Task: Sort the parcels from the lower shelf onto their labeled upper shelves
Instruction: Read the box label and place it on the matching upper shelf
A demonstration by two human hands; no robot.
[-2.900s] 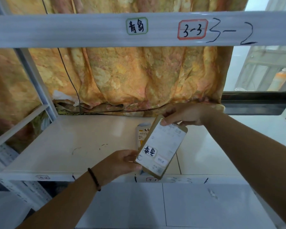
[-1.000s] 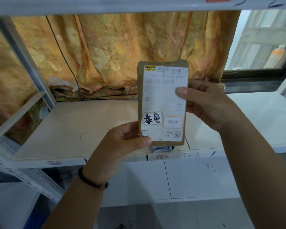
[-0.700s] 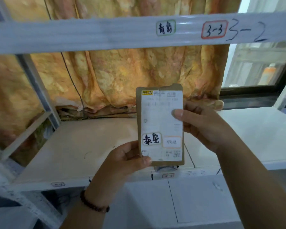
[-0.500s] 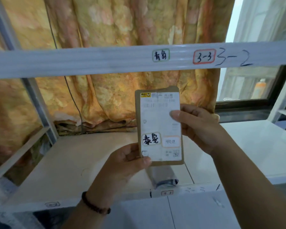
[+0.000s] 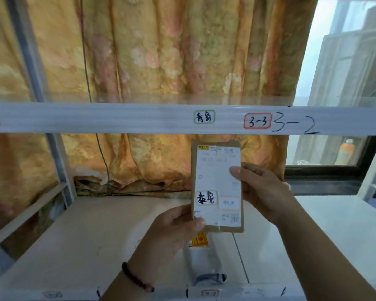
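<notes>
A flat brown cardboard parcel [image 5: 216, 181] with a white shipping label and a green-edged handwritten sticker stands upright in front of me. My left hand [image 5: 176, 227] grips its lower left corner. My right hand [image 5: 261, 190] holds its right edge, thumb on the label. Above the parcel runs the white front beam of the upper shelf [image 5: 117, 118], with a green-edged label [image 5: 204, 116] and a red-edged "3-3" label [image 5: 257, 121]. A second parcel [image 5: 201, 257], pale with a yellow patch, lies on the lower shelf [image 5: 85, 235] under my hands.
A floral orange curtain [image 5: 161, 51] hangs behind the rack. A grey upright post [image 5: 59, 164] stands at the left. A window with an orange bottle [image 5: 345, 151] on its sill is at the right. Small labels line the lower shelf's front edge [image 5: 208, 292].
I lifted the parcel from a tilt over the shelf to upright in both hands. My view has tilted upward, so the labeled beam now sits lower in view.
</notes>
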